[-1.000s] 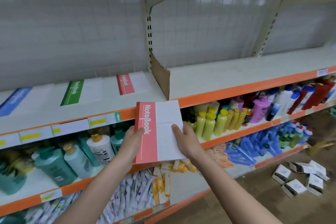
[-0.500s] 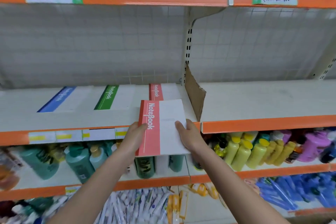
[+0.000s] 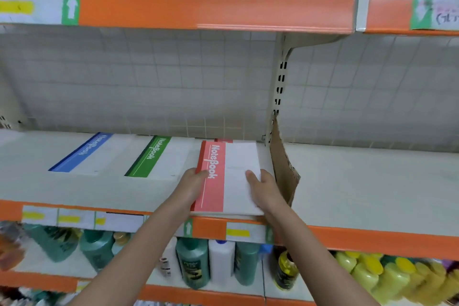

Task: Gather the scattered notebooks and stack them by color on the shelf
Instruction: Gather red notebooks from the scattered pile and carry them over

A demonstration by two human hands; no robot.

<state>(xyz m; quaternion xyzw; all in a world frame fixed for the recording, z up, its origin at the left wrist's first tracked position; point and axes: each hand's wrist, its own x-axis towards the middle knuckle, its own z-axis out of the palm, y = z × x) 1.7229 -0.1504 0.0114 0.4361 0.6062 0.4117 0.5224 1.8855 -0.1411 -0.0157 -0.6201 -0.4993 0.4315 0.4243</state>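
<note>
A red-banded notebook [image 3: 231, 176] lies over the front part of the shelf [image 3: 347, 194], its near edge just past the orange lip. My left hand [image 3: 192, 185] grips its left edge and my right hand [image 3: 264, 189] grips its right side, thumb on the white cover. A sliver of another red notebook [image 3: 223, 141] shows just behind it. To the left lie a green-banded notebook [image 3: 154, 156] and a blue-banded notebook [image 3: 84, 154], flat on the same shelf.
A brown cardboard divider [image 3: 283, 169] stands right of the red notebook, against the upright. Right of it the shelf is bare. The shelf above [image 3: 211, 7] overhangs with an orange lip. Green, white and yellow bottles [image 3: 196, 263] fill the shelf below.
Both hands have carried the red notebook up and forward, from in front of the shelf lip onto the shelf, over the red notebook lying there. The view has tilted upward.
</note>
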